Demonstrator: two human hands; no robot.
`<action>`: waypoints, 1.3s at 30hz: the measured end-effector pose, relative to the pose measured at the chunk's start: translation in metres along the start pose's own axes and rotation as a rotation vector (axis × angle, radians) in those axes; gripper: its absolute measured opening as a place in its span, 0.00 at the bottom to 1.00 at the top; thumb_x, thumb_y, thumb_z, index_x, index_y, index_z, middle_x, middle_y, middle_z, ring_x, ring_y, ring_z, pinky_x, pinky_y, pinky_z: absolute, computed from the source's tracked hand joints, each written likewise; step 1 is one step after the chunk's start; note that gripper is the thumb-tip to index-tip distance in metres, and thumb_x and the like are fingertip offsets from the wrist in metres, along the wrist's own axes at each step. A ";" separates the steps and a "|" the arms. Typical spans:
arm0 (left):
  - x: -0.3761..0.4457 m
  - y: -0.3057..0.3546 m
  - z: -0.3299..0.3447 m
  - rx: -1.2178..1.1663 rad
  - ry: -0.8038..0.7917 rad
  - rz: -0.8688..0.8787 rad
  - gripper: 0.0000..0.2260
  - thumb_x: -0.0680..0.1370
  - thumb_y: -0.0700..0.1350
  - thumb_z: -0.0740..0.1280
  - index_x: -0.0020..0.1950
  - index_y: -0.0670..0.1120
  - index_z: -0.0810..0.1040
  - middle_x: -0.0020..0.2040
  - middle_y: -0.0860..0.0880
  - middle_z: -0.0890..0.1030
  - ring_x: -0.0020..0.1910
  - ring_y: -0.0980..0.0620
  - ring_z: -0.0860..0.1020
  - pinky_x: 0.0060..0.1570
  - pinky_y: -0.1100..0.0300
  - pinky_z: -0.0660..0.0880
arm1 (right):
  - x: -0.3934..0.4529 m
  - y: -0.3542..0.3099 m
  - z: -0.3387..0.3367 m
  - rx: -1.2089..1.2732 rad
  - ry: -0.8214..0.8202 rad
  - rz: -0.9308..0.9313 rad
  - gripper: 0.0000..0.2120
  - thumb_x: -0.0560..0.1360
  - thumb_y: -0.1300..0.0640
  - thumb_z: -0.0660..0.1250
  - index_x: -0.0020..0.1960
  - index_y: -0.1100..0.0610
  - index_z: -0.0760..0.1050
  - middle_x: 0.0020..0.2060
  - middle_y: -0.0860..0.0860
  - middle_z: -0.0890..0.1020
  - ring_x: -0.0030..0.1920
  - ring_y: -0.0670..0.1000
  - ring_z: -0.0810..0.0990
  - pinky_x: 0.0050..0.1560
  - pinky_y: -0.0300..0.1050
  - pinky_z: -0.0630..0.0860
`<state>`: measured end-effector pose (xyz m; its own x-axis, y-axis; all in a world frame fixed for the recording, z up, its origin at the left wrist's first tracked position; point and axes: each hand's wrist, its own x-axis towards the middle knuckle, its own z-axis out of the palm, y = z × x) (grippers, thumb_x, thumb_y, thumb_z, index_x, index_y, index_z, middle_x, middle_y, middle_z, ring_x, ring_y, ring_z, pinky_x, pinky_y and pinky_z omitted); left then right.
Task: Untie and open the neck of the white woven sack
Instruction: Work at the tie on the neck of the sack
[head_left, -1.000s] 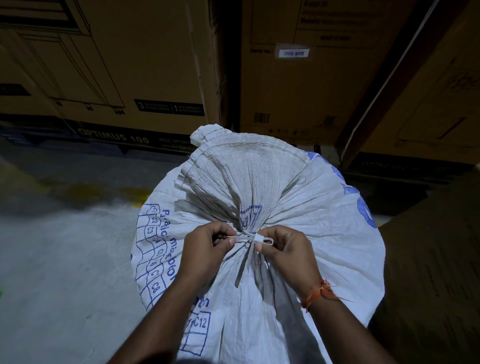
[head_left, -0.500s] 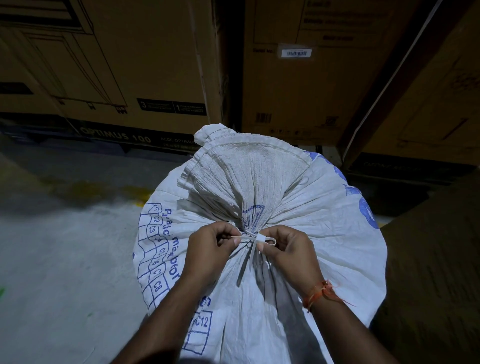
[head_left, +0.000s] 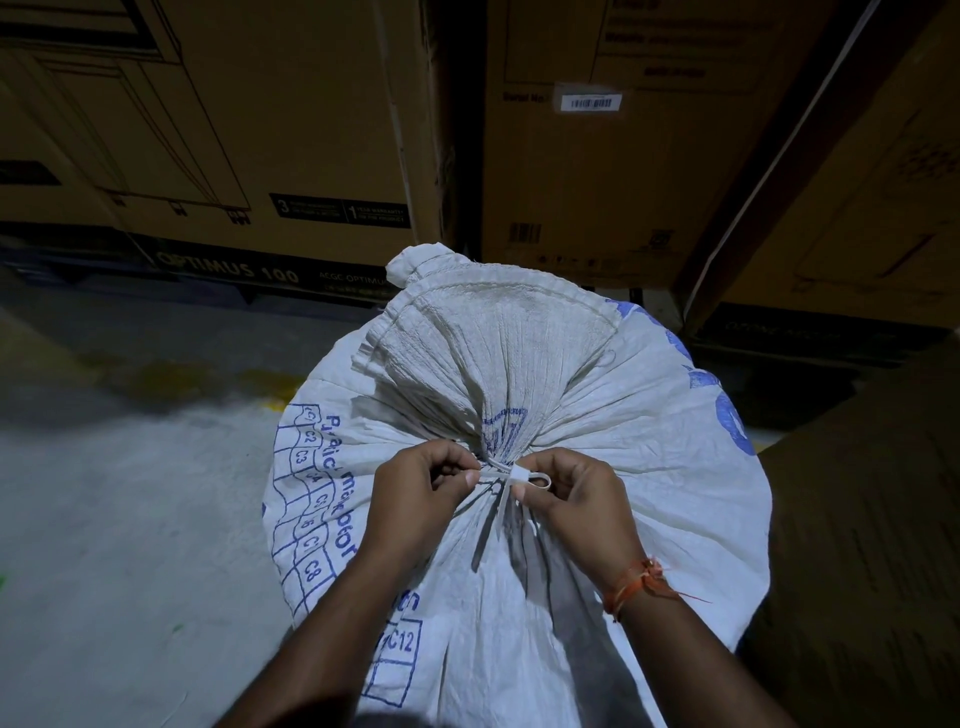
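Head view: both hands, left (head_left: 415, 499) and right (head_left: 576, 504), pinch what looks like a tie (head_left: 511, 475) cinching the sack (head_left: 623, 426).

Dim light falls on a grey concrete floor (head_left: 130, 519) before tall stacked brown cardboard cartons (head_left: 291, 130).

Head view, steeply down, close

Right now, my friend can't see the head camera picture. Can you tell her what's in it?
Two hands work at a white tie cinched round the gathered neck of a white woven sack; the left hand and right hand each pinch it. Big cardboard boxes stand behind on a grey floor.
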<state>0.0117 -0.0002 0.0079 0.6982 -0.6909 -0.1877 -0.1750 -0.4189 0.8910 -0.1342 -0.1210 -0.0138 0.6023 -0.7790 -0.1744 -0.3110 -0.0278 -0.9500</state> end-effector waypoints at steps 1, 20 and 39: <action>0.000 -0.001 0.001 -0.002 0.002 -0.001 0.08 0.76 0.36 0.76 0.41 0.49 0.86 0.36 0.51 0.85 0.34 0.63 0.78 0.36 0.72 0.74 | 0.000 0.000 0.000 -0.002 0.000 -0.001 0.08 0.70 0.61 0.78 0.45 0.49 0.85 0.40 0.50 0.89 0.44 0.57 0.87 0.51 0.61 0.84; -0.001 -0.001 -0.005 -0.073 -0.014 -0.037 0.08 0.75 0.36 0.76 0.41 0.48 0.86 0.35 0.50 0.85 0.35 0.60 0.80 0.37 0.69 0.77 | -0.003 -0.007 0.001 -0.038 0.012 0.008 0.08 0.71 0.63 0.78 0.44 0.52 0.85 0.40 0.47 0.89 0.43 0.51 0.88 0.51 0.55 0.85; -0.001 0.001 0.001 -0.060 -0.012 -0.023 0.07 0.75 0.36 0.77 0.42 0.47 0.86 0.38 0.45 0.87 0.35 0.58 0.80 0.36 0.70 0.77 | -0.001 -0.006 0.000 -0.032 0.006 0.019 0.07 0.70 0.63 0.78 0.45 0.52 0.85 0.40 0.48 0.89 0.42 0.51 0.87 0.51 0.55 0.85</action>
<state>0.0103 -0.0007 0.0088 0.6933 -0.6886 -0.2125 -0.1170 -0.3985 0.9097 -0.1327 -0.1197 -0.0082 0.5918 -0.7831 -0.1910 -0.3460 -0.0328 -0.9377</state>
